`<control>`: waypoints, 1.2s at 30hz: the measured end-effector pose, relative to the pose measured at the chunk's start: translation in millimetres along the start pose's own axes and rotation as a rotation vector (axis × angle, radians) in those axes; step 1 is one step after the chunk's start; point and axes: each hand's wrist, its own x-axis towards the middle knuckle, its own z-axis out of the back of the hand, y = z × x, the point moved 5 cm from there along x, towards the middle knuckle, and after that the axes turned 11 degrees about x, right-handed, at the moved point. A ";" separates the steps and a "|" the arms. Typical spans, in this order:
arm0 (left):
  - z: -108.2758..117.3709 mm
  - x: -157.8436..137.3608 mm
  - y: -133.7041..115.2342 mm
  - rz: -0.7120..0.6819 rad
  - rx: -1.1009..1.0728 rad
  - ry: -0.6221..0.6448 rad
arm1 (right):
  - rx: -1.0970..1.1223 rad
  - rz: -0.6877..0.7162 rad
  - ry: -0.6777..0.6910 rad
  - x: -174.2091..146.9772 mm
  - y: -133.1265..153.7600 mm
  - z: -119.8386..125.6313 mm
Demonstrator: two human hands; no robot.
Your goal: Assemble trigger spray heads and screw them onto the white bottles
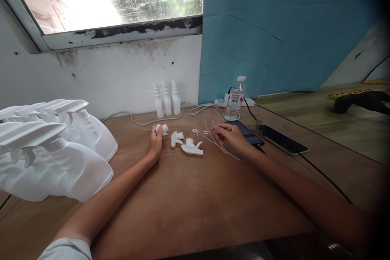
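Note:
My left hand is closed around a white trigger spray head, whose collar sticks out to the right past my fingers. Two more white parts lie just right of it: an upright-looking spray head and another spray head on its back with the trigger raised. My right hand pinches a small, thin white part between thumb and fingers; its exact kind is too small to make out. Thin white dip tubes lie beneath that hand, and a small white washer rests to its left.
White spray bottles with heads stand grouped at the left. Several slim white bottles are by the wall. A water bottle, a white cable and two phones lie around the back and right of the brown table.

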 end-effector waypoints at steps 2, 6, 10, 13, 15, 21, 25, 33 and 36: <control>-1.2 -0.1 -3.1 -0.076 0.130 0.034 | -0.038 -0.003 0.017 -0.4 -0.8 -1.8; 0.7 0.4 -12.3 -0.259 0.423 0.069 | -0.233 0.041 -0.027 -1.6 4.2 0.3; 2.6 2.8 -12.0 -0.292 0.635 0.096 | -0.399 0.116 -0.064 0.4 7.7 8.8; 1.8 4.1 -6.9 -0.235 0.746 0.104 | -0.495 0.217 -0.067 2.6 5.5 13.2; -0.2 4.5 -4.3 -0.217 0.781 0.121 | -0.563 0.267 -0.029 3.8 -0.1 11.5; -1.1 9.4 1.4 -0.211 0.691 0.124 | -0.656 0.302 0.155 4.4 -21.2 -5.8; -0.1 11.5 4.7 -0.203 0.639 0.122 | -0.692 0.335 0.178 2.7 -21.6 -10.4; -1.8 8.7 -1.6 -0.211 0.486 0.199 | -0.705 0.446 -0.019 10.4 -15.4 11.7; -4.0 4.9 -5.9 -0.234 0.443 0.265 | -0.718 0.438 -0.068 13.2 -15.9 19.3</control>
